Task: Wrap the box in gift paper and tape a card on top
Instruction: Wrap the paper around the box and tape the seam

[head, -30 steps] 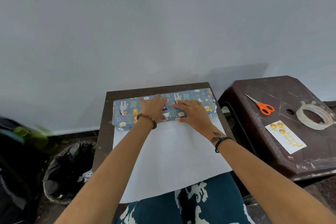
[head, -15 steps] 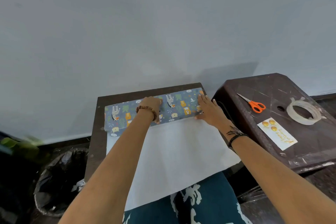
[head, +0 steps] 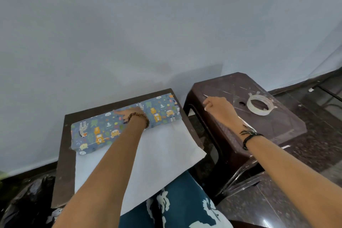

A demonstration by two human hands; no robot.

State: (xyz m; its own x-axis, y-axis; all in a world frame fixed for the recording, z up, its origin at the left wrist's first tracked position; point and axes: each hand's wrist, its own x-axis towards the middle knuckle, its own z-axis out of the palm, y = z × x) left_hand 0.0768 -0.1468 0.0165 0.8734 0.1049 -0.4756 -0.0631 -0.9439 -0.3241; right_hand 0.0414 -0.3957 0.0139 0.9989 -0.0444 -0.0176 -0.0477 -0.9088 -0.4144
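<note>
Nearest the camera, below the box, the white underside of the gift paper [head: 161, 153] lies flat and overhangs the near edge of the surface [head: 62, 163] toward the person's lap. That loose length is probably what is left to bring up and over the box.

The box [head: 96, 131] sits across the far part of the surface, already covered by the patterned flap folded over it from the far side. The left hand [head: 129, 114] lies on top of the box near its middle, fingers stretched out flat on the printed paper. I judge it is there as a weight, so the flap cannot spring back while the other hand is away.

To the right of the box stands a dark plastic stool [head: 277, 127], serving as a side shelf for the tools. The right hand [head: 220, 107] is over its top, well apart from the left hand, with its fingers bent down over something. A thin pale tip [head: 205, 95] pokes out beyond the knuckles, perhaps a scissor blade. Whether the fingers have closed on it cannot be told.

Further right of the box, past that hand, lies a tape roll [head: 260, 104], flat and untouched. The card is not plainly in view. Behind the box there is only the bare wall [head: 166, 33].
</note>
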